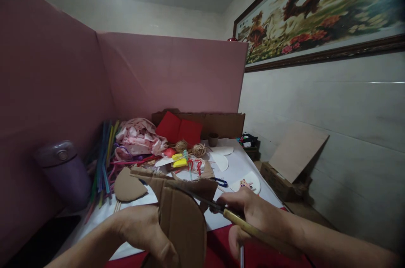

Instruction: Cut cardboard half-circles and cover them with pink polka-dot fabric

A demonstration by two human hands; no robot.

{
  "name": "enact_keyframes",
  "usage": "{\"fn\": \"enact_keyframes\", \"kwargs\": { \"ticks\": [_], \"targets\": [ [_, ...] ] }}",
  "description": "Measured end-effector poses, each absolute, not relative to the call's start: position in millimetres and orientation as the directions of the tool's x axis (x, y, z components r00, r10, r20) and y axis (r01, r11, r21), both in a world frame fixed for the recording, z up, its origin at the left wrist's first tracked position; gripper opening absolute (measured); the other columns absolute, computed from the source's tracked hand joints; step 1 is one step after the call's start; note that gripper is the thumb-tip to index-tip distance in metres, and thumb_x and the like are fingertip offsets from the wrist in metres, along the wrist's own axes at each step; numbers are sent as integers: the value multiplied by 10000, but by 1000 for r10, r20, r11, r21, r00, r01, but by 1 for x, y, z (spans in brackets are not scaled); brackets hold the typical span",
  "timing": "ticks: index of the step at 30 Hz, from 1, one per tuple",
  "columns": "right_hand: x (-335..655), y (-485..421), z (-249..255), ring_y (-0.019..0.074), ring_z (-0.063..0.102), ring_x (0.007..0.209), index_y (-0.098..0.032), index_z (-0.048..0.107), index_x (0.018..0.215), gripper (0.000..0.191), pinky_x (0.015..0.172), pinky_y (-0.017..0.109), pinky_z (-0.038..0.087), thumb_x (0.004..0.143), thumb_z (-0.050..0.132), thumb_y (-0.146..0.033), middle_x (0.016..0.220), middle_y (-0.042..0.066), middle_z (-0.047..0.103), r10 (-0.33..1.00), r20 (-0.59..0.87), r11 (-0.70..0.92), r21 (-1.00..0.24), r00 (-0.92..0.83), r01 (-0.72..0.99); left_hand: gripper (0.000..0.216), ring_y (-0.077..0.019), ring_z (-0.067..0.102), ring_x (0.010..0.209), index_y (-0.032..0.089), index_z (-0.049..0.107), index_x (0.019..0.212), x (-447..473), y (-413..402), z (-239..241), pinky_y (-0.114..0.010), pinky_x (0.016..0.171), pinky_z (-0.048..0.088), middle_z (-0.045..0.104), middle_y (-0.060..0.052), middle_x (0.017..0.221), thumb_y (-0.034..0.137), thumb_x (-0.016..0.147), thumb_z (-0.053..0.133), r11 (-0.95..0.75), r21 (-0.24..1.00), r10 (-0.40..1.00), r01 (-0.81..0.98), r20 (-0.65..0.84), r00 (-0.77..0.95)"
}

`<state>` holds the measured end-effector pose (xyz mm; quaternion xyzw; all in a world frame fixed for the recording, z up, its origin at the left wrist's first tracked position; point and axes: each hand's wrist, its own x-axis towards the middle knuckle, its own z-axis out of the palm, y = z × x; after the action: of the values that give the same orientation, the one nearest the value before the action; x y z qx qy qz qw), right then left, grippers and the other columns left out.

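Jutting rightward from the clasping left hand [144, 226], cardboard [186, 223] meets scissors [233, 217] held in the right hand [264, 215]

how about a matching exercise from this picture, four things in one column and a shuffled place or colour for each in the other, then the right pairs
Things:
1. nearest cardboard piece
2. scissors
3. lidded bottle
4. framed picture

Places and colours:
A. purple, at the far left
B. in the right hand
C. hung high on the right
D. in the left hand

Right pairs: 1-D, 2-B, 3-A, 4-C
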<state>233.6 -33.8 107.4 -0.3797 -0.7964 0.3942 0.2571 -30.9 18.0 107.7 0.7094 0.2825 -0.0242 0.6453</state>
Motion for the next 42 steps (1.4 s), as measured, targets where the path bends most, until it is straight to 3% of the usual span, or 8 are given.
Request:
{"fn": "enact_keyframes", "kwargs": {
  "ticks": [3, 8, 13, 21, 24, 28, 35, 42],
  "targets": [
    [235, -34, 115, 64, 297, 505, -172, 451, 628, 383, 449, 197, 202, 616, 773, -379, 497, -92, 413, 811, 44, 372, -808, -583, 457, 420, -141, 580, 744, 199, 717, 863, -30, 18, 109, -219, 675, 468, 683, 44, 808, 189, 452, 800, -8, 919, 324, 394, -371, 870],
    [230, -39, 134, 70, 357, 524, -180, 452, 669, 248, 469, 187, 247, 616, 695, -173, 543, -91, 446, 802, -132, 247, -814, -582, 525, 455, -165, 583, 812, 201, 720, 922, -28, 17, 114, -245, 736, 476, 693, 36, 866, 219, 476, 805, -101, 888, 306, 448, -401, 864],
    [225, -42, 141, 78, 353, 555, -165, 496, 655, 262, 513, 201, 272, 626, 742, -251, 587, -77, 440, 814, -114, 289, -772, -569, 567, 460, -192, 589, 846, 184, 714, 968, -28, 15, 114, -269, 753, 476, 696, 22, 892, 258, 518, 773, -145, 883, 253, 447, -404, 879],
    [226, -47, 133, 162, 523, 643, -171, 612, 925, 265, 579, 241, 397, 715, 672, -321, 625, -37, 573, 780, -92, 248, -862, -619, 441, 312, -174, 587, 755, 188, 726, 893, -26, 11, 116, -266, 710, 479, 688, 30, 804, 270, 591, 709, -203, 899, 213, 389, -348, 913],
    [229, -45, 125, 147, 494, 629, -165, 610, 816, 258, 569, 231, 381, 671, 719, -348, 608, -44, 552, 798, -43, 313, -823, -602, 474, 313, -179, 583, 744, 183, 722, 877, -26, 12, 113, -275, 695, 484, 682, 19, 810, 289, 582, 724, -208, 910, 206, 359, -318, 926],
    [233, -41, 118, 84, 329, 558, -161, 496, 615, 354, 524, 203, 291, 643, 744, -412, 534, -82, 377, 814, 6, 384, -757, -581, 529, 341, -181, 570, 737, 178, 717, 845, -25, 11, 110, -281, 705, 484, 655, 13, 782, 354, 557, 766, -215, 924, 177, 315, -280, 943],
    [228, -41, 141, 89, 333, 572, -180, 397, 602, 507, 528, 214, 270, 559, 771, -520, 563, -78, 400, 792, -165, 319, -708, -587, 630, 308, -184, 558, 721, 173, 677, 749, -21, 9, 110, -300, 733, 486, 612, 25, 718, 379, 544, 779, -170, 950, 118, 261, -243, 963],
    [221, -38, 142, 92, 351, 567, -181, 459, 673, 444, 459, 200, 254, 583, 760, -495, 606, -65, 403, 778, -218, 260, -743, -589, 617, 335, -202, 545, 758, 177, 646, 773, -19, 12, 104, -322, 754, 473, 591, 9, 780, 376, 532, 767, -191, 935, 89, 300, -288, 954]
  ]
}}
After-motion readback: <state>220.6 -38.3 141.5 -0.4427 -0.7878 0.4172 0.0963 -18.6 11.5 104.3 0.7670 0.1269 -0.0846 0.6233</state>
